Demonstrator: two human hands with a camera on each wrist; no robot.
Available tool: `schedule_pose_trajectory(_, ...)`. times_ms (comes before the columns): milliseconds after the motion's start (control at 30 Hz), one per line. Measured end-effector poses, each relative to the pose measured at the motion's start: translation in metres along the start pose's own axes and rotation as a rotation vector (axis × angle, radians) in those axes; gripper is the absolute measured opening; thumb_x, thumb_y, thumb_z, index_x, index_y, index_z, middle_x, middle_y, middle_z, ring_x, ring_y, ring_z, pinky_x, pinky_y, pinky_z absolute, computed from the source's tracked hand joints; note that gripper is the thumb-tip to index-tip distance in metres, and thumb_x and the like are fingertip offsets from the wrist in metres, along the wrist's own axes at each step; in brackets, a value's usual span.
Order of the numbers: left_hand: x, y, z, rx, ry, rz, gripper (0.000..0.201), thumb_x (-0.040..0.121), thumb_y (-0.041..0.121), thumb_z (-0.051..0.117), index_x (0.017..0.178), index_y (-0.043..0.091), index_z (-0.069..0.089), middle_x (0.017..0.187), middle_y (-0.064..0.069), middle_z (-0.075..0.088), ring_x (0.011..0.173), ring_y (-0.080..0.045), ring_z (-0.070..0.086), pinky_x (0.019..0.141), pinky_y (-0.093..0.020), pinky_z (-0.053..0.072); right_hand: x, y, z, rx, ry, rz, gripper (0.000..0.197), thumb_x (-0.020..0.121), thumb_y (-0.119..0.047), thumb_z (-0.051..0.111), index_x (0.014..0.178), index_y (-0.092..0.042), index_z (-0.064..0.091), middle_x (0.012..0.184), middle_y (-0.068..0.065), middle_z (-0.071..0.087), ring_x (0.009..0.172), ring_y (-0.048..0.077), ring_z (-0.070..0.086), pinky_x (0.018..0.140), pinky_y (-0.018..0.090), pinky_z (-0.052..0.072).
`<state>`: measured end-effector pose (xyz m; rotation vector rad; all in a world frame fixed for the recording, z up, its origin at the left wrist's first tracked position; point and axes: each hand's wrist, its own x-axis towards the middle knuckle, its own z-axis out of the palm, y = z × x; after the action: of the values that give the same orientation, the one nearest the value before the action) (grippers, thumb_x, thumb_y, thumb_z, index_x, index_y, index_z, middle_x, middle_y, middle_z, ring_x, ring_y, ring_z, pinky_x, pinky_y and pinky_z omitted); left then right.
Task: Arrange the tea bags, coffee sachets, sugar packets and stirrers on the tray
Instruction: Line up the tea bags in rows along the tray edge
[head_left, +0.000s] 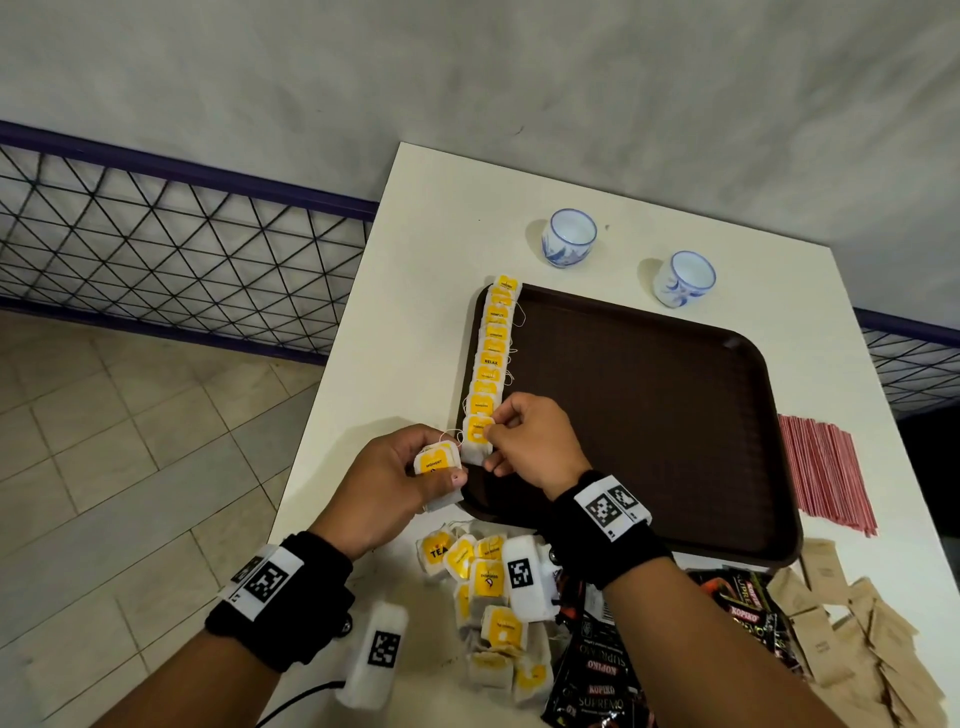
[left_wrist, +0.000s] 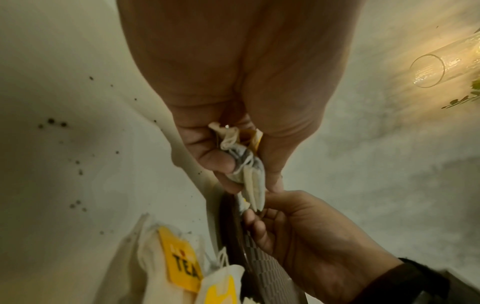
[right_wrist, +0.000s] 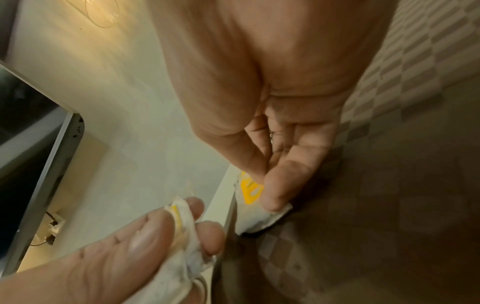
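Observation:
A brown tray (head_left: 649, 405) lies on the white table (head_left: 415, 260). Along its left edge runs a row of several yellow-tagged tea bags (head_left: 493, 353). My right hand (head_left: 524, 436) pinches the nearest tea bag of the row (head_left: 477, 439) at the tray's front-left corner; the right wrist view shows thumb and fingers on that tea bag (right_wrist: 253, 195). My left hand (head_left: 410, 478) grips a small bunch of tea bags (head_left: 437, 464) just left of the tray, also seen as a held bunch (left_wrist: 246, 164). A pile of loose tea bags (head_left: 493, 613) lies near the front edge.
Black coffee sachets (head_left: 613, 670) and brown sugar packets (head_left: 852, 639) lie at the front right. Red striped stirrers (head_left: 826, 473) lie right of the tray. Two blue-and-white cups (head_left: 569, 236) (head_left: 683, 278) stand behind it. The table's left edge drops to a tiled floor (head_left: 130, 441).

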<state>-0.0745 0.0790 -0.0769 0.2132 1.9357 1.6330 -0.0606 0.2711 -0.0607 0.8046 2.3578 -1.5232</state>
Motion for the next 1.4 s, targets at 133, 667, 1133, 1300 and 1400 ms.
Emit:
schedule_pose_trajectory(133, 0.000, 0.000, 0.001, -0.015, -0.018, 0.000, 0.020, 0.084, 0.013, 0.082, 0.092, 0.029, 0.072, 0.090, -0.015, 0.074, 0.075, -0.022, 0.066, 0.057, -0.033, 0.052, -0.001, -0.001, 0.000, -0.017, 0.010, -0.011, 0.006, 0.090, -0.004, 0.062, 0.087, -0.009, 0.061, 0.065, 0.012, 0.067, 0.058, 0.031, 0.072, 0.060, 0.043, 0.062)
schedule_pose_trajectory(667, 0.001, 0.020, 0.009, -0.047, -0.176, -0.018, 0.050, 0.078, 0.004, 0.084, 0.117, 0.024, 0.060, 0.083, -0.009, 0.078, 0.074, -0.017, 0.072, 0.070, -0.034, 0.055, -0.036, -0.009, -0.012, 0.032, -0.195, -0.321, 0.019, 0.086, -0.002, 0.072, 0.099, -0.016, 0.074, 0.093, 0.012, 0.067, 0.074, 0.016, 0.060, 0.075, 0.028, 0.052)
schedule_pose_trajectory(1133, -0.002, 0.023, 0.001, 0.012, -0.186, 0.037, 0.042, 0.081, 0.007, 0.083, 0.114, 0.027, 0.066, 0.098, 0.000, 0.077, 0.091, -0.016, 0.074, 0.085, -0.032, 0.060, -0.036, -0.011, -0.022, 0.204, -0.276, -0.102, 0.010, 0.087, -0.001, 0.073, 0.093, 0.005, 0.067, 0.069, 0.011, 0.062, 0.056, 0.010, 0.055, 0.047, 0.013, 0.039)
schedule_pose_trajectory(1300, 0.001, 0.014, -0.005, 0.067, -0.079, 0.071, 0.018, 0.085, 0.015, 0.080, 0.092, 0.031, 0.074, 0.090, -0.002, 0.075, 0.079, -0.011, 0.068, 0.074, -0.029, 0.054, -0.035, -0.013, -0.022, 0.240, -0.242, -0.082, 0.017, 0.091, -0.002, 0.069, 0.100, 0.010, 0.061, 0.082, 0.029, 0.068, 0.060, 0.021, 0.067, 0.043, 0.022, 0.042)
schedule_pose_trajectory(1400, 0.002, 0.010, -0.008, 0.068, -0.012, 0.076, 0.015, 0.087, 0.015, 0.078, 0.086, 0.030, 0.074, 0.083, -0.005, 0.072, 0.071, -0.010, 0.062, 0.067, -0.027, 0.050, -0.036, -0.015, -0.023, 0.293, -0.223, -0.061, 0.014, 0.092, 0.001, 0.066, 0.101, 0.009, 0.059, 0.081, 0.022, 0.071, 0.062, 0.023, 0.070, 0.045, 0.024, 0.048)
